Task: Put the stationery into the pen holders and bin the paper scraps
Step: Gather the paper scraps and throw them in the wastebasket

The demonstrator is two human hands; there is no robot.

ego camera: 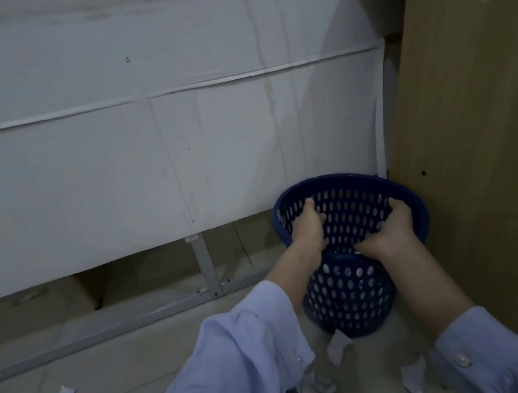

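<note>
Here, a white board (pixel 107 171) fills the back, and a brown wooden panel (pixel 480 122) stands at the right. On the tiled floor (pixel 140 355), in the corner where those two meet, sits the blue perforated bin (pixel 348 298), its mouth tipped toward the camera. The hands are apart, both clamped on its near rim: left hand (pixel 308 227) on the left side, right hand (pixel 391 228) on the right. Paper scraps (pixel 338 348) litter the floor before it.

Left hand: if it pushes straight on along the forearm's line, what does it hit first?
Likely the bin itself: the left hand grips its rim and points across the opening at the far inside wall. Behind that stands the white panel; depth is unclear.
</note>
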